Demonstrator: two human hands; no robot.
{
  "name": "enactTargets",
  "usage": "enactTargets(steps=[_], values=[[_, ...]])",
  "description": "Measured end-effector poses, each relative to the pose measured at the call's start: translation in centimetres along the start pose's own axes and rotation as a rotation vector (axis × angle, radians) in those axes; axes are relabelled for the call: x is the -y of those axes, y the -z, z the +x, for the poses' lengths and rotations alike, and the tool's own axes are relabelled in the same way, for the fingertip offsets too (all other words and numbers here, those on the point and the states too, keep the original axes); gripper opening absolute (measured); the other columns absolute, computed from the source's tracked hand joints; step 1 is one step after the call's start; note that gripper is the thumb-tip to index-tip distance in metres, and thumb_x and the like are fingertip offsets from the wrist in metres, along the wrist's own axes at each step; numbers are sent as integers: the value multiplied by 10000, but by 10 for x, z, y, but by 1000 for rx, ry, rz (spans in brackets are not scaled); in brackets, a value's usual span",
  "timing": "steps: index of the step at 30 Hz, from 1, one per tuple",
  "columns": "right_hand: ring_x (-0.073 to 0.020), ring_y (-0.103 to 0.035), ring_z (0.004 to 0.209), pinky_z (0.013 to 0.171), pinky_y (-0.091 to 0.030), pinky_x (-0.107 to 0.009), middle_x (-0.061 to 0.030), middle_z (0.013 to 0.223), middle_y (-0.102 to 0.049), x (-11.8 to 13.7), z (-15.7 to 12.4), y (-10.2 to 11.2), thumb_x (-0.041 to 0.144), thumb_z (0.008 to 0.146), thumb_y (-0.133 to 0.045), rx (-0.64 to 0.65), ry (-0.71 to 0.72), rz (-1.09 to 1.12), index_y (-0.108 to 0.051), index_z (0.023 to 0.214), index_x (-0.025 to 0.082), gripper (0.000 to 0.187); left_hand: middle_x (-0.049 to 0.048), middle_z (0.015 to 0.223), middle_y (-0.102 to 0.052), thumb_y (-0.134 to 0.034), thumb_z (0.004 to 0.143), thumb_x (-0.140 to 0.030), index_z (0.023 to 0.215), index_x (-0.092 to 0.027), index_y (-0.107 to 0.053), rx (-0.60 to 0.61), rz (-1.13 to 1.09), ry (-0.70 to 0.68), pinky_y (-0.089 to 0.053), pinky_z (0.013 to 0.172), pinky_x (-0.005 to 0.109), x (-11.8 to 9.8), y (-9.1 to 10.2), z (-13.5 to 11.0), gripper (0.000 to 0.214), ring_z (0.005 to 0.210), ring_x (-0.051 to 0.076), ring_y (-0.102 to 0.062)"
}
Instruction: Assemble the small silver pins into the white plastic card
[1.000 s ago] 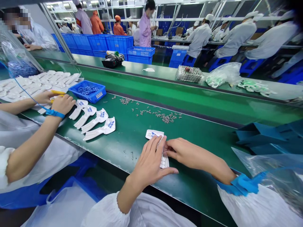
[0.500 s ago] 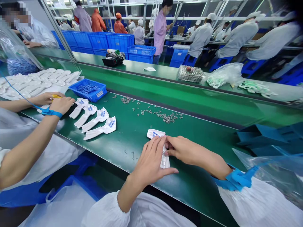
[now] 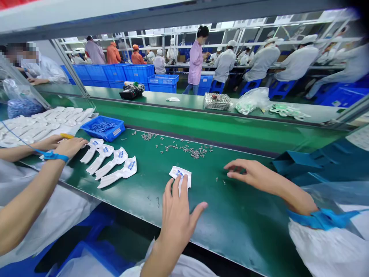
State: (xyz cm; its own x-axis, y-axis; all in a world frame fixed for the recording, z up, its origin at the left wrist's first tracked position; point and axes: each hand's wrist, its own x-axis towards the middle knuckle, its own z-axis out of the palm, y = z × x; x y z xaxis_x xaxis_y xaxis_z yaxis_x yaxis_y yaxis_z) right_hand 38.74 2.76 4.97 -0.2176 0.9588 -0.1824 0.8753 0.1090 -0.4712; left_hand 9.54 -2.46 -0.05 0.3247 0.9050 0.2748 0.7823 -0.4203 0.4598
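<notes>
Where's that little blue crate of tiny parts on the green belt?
In the head view, the blue plastic crate sits toward the left of the green conveyor belt, just beyond the white moulded plastic pieces and to the right of a neighbouring worker's hands.

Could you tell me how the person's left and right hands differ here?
The left hand rests its fingertips on a white plastic piece, while the right hand sits apart over the green belt. The right wrist has a blue strap; the left shows none. Both are bare.
</notes>
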Motion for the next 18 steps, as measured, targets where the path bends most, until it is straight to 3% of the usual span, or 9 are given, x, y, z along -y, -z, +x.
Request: enactTargets(steps=[3, 6, 9, 12, 15, 18], values=[[-237, -646, 924, 807, -498, -340, -79, 1040, -693, -6, -1, -6, 465, 865, -586, 36, 29, 41, -680, 1118, 222, 363, 167, 1458, -453, -606, 938, -361, 1512, -234, -300, -114, 176, 25, -493, 924, 552, -5, -19, 6, 663, 1192, 386, -495], [-223, -640, 880, 786, -488, -328, -80, 1001, -685, 1, 4, -20, 353, 839, -639, 45, 45, 2, -680, 1081, 202, 288, 158, 1428, -472, -583, 950, -282, 1505, -260, -324, -126, 224, -18, -518, 872, 494, 4, -25, 11, 612, 1111, 343, -531], [-202, -636, 817, 719, -470, -302, -65, 936, -688, -1, 7, -29, 230, 859, -590, 8, 28, 1, -666, 939, 203, 114, 160, 1455, -421, -526, 980, -294, 1519, -288, -281, -115, 172, -76, -513, 857, 464, 20, -17, 15, 592, 1123, 326, -527], [-199, -632, 820, 706, -454, -293, -52, 942, -686, -10, 5, -33, 167, 879, -530, -76, 28, 23, -634, 921, 222, 125, 158, 1451, -403, -517, 986, -343, 1512, -306, -275, -105, 121, -94, -492, 883, 473, 33, -1, 33, 580, 1167, 328, -513], [-210, -628, 871, 737, -449, -307, -54, 992, -674, -17, 2, -35, 135, 890, -487, -173, 36, 25, -612, 973, 231, 179, 156, 1429, -408, -563, 962, -382, 1468, -273, -342, -139, 91, -136, -451, 959, 491, 33, 15, 83, 563, 1235, 333, -476], [-216, -625, 899, 761, -450, -322, -65, 1027, -659, -16, 3, -37, 148, 917, -446, -265, 63, 38, -605, 992, 228, 194, 175, 1425, -409, -625, 933, -370, 1430, -186, -388, -144, 124, -123, -403, 1040, 472, 16, 11, 162, 581, 1303, 320, -433]])
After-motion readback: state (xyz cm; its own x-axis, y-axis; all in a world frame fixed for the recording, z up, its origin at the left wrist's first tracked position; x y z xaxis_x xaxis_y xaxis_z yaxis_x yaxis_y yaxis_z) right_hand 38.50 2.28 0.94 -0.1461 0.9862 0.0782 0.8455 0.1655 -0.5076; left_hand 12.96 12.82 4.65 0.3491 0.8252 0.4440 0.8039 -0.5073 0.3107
